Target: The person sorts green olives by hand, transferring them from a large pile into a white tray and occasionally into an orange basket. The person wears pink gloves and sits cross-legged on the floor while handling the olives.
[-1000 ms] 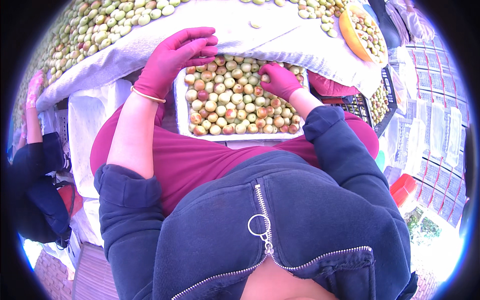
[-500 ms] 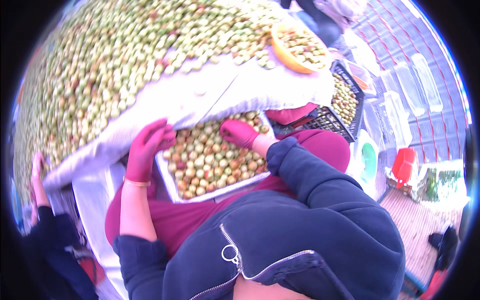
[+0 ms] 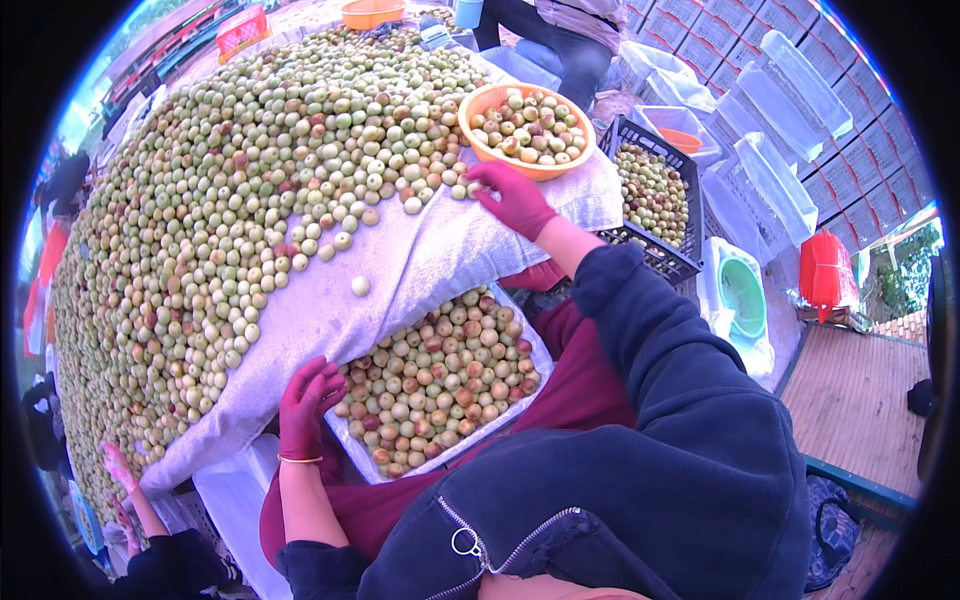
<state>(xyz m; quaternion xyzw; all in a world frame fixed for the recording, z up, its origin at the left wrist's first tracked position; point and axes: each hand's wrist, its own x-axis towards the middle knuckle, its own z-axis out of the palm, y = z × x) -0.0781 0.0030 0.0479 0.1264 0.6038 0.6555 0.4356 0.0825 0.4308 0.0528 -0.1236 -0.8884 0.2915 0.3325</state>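
A person in plum-coloured gloves sits over a tray filled with small round fruit, pale green blushing to russet; beyond it, a broad pile of the same fruit spreads across a whitish cloth to the left and far side, one stray fruit lying apart near its edge. The right hand reaches to the pile's right margin, just on the near side of an orange basket partly filled with fruit; its fingers are half bent, their tips at or just beside the nearest pieces, though whether they have hold of one cannot be told. The left hand hangs at the tray's far left corner, fingers loosely curled; its palm is hidden, so whether it holds anything cannot be told either.

The step in hand appears to be picking over the fruit by hand, with the right hand at the point of choosing or releasing a piece; from this position, taking one would call for a light pinch that leaves its neighbours undisturbed, and carrying it to the tray a short sweep towards the near side. To the right, a black crate holds more fruit; at far left, a co-worker's gloved hand rests by the pile.
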